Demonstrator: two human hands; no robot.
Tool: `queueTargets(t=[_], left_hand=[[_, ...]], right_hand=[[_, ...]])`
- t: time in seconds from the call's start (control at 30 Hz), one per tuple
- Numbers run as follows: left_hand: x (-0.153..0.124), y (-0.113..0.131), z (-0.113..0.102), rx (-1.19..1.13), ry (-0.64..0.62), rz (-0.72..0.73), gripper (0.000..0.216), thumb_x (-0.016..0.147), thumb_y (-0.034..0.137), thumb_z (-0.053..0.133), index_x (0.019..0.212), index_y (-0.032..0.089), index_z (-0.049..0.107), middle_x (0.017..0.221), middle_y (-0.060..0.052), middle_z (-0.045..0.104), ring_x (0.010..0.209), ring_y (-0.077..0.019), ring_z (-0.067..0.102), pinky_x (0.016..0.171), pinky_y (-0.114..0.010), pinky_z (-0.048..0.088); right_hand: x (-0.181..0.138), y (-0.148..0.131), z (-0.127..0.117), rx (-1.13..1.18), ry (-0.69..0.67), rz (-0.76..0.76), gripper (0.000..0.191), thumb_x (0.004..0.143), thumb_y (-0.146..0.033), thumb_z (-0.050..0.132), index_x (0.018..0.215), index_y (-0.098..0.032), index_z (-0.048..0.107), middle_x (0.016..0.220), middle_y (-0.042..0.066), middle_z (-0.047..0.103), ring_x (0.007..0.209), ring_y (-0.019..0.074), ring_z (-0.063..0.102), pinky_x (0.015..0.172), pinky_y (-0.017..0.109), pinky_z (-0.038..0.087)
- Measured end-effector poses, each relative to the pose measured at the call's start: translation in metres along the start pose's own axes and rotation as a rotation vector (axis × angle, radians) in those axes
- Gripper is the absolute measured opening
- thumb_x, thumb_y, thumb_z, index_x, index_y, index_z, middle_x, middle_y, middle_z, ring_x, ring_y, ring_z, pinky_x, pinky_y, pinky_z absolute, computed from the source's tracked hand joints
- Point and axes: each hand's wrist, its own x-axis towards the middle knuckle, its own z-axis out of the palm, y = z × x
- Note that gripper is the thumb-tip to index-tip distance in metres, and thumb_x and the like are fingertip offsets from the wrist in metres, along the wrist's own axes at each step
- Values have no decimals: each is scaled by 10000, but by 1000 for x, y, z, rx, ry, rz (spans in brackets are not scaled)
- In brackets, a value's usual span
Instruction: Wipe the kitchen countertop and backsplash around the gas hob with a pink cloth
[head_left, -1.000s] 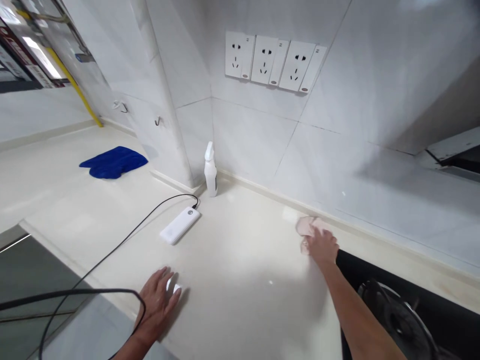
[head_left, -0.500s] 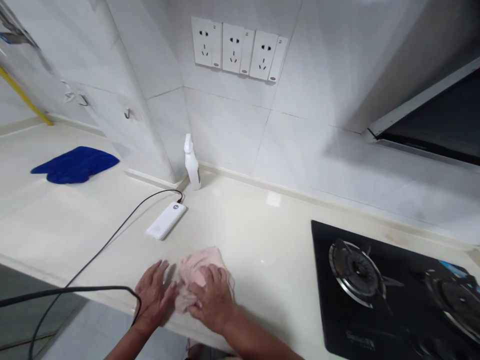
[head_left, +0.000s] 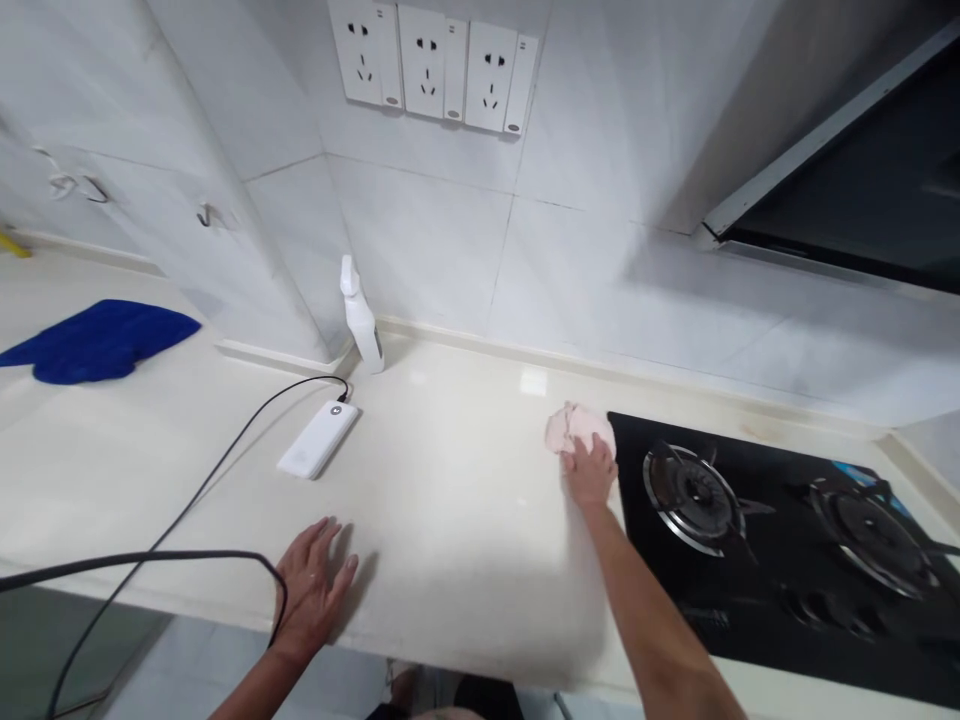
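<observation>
You're standing at a cream stone tabletop [head_left: 450, 520] that runs along a white tiled wall [head_left: 420, 240], with a black glass gas hob [head_left: 720, 620] set into it on your right. A range hood [head_left: 840, 170] juts out above the hob, and a panel of three wall sockets [head_left: 427, 65] sits high on the tiles. The hob has two burners: the left burner [head_left: 694, 495] is closer to you, and the right burner [head_left: 862, 535] is further along.

On the tabletop to your left lies a blue mitt-shaped cloth [head_left: 97, 340]. A white spray bottle [head_left: 361, 320] stands upright by the wall, and just in front of it is a white power bank [head_left: 317, 438], with a black cable [head_left: 225, 480] trailing from it over the front edge.

Your pink cloth [head_left: 577, 425] is bunched on the tabletop, right at the hob's left edge. Your right hand [head_left: 589, 472] rests on its near side, but you can't tell whether that grip is clamping it or only pressing down. Your left hand [head_left: 309, 585] lies open near the front edge, fingers apart and holding nothing.
</observation>
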Motion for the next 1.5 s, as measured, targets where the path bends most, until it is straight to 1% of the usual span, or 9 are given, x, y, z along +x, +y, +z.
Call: queueTargets(t=[0.23,0.33,0.47,0.73,0.9,1.03,1.13,1.3,1.5], left_hand=[[4,-4,4,-12,9,60,464,1013,528,477,1327,225,635,1434,-174,657,1402,-364,579,1195,-598,434],[5,-5,4,-23,-12,66,471,1022,537,462,1322,216,632,1417,-186,665,1386,-362,585,1181,-606,438],[6,-2,2,-27,-49,49,464,1045,509,423,1323,202,632,1454,-198,637,1417,-379,549,1196,-647,402],[8,1,3,-45,-83,34,455,1036,530,425,1301,238,651,1464,-164,624,1447,-349,516,1238,-633,361],[7,6,-2,-24,-99,19,482,1057,521,385,1315,208,645,1487,-193,617,1457,-369,513,1235,-672,341],[8,8,-5,-12,-124,20,497,1069,515,379,1312,181,656,1503,-206,609,1464,-379,510,1239,-686,336],[9,9,-6,-8,-144,25,478,1074,515,386,1303,202,665,1505,-186,607,1479,-377,496,1239,-692,334],[10,11,-5,-11,-151,14,470,1056,528,403,1279,225,684,1486,-180,617,1463,-381,502,1228,-712,333],[7,2,0,-26,-149,-7,465,1015,537,424,1254,244,695,1483,-162,614,1447,-373,507,1234,-675,362]], right_hand=[[-209,-91,56,224,-54,-482,500,954,-623,715,1398,-393,694,1712,95,437,1567,450,339,1206,694,291],[-257,-95,56,314,-142,-616,498,881,-693,766,1275,-392,721,1639,65,532,1540,418,401,1243,677,267],[-221,-51,31,232,-234,-541,395,865,-619,814,1142,-343,755,1517,72,645,1441,377,523,1218,597,323],[-70,43,-16,-89,-49,-54,567,1059,-476,565,1564,-218,584,1728,189,399,1540,378,371,1214,576,306],[-163,27,7,-63,88,95,497,1086,-517,468,1425,-247,712,1624,185,494,1350,421,508,1032,572,439],[-289,33,25,66,104,-50,374,1010,-500,575,1260,-309,778,1479,178,602,1274,437,580,979,595,507],[-337,54,24,254,87,-141,291,967,-476,625,1172,-332,774,1352,157,656,1208,383,635,991,559,557],[-312,80,9,362,327,70,441,1038,-549,502,1258,-232,716,1323,224,647,1224,362,651,1002,512,570],[-269,66,40,-72,373,159,588,1046,-587,458,1401,-173,677,1521,283,552,1234,451,624,940,580,523]])
